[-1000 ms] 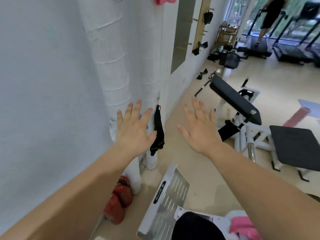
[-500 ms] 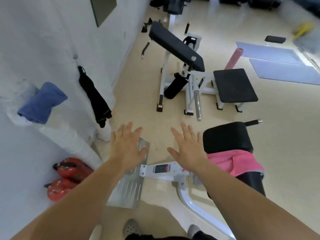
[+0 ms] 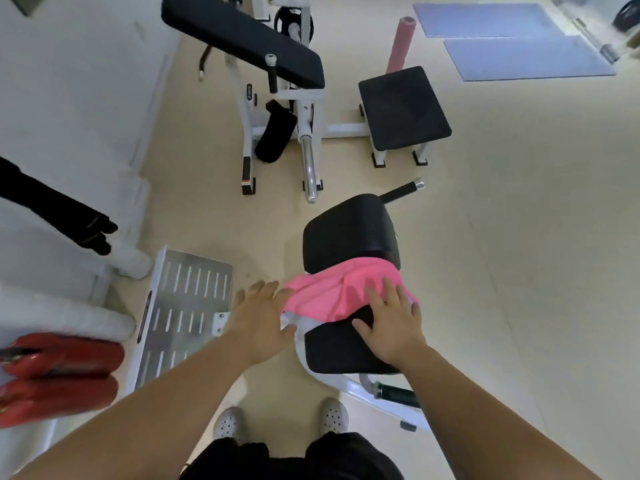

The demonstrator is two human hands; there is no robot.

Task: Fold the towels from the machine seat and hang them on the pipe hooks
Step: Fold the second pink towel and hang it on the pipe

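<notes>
A pink towel (image 3: 332, 289) lies crumpled across the black padded machine seat (image 3: 346, 351), between its two cushions. My left hand (image 3: 258, 317) hovers at the towel's left edge with fingers spread flat. My right hand (image 3: 389, 323) is over the towel's right part, fingers straight and reaching onto the cloth. Neither hand grips anything. The white wrapped pipe (image 3: 65, 320) runs along the left wall, and a black cloth (image 3: 59, 209) hangs from it.
A perforated metal footplate (image 3: 183, 306) stands left of the seat. Red objects (image 3: 59, 375) lie by the wall at lower left. A white-framed bench with black pads (image 3: 242, 39) and a square seat (image 3: 403, 107) stands ahead. Blue mats (image 3: 519, 57) lie far right.
My view has swung down from the wall and pipes to the machine seat. Both hands have dropped from in front of the pipe to the pink towel.
</notes>
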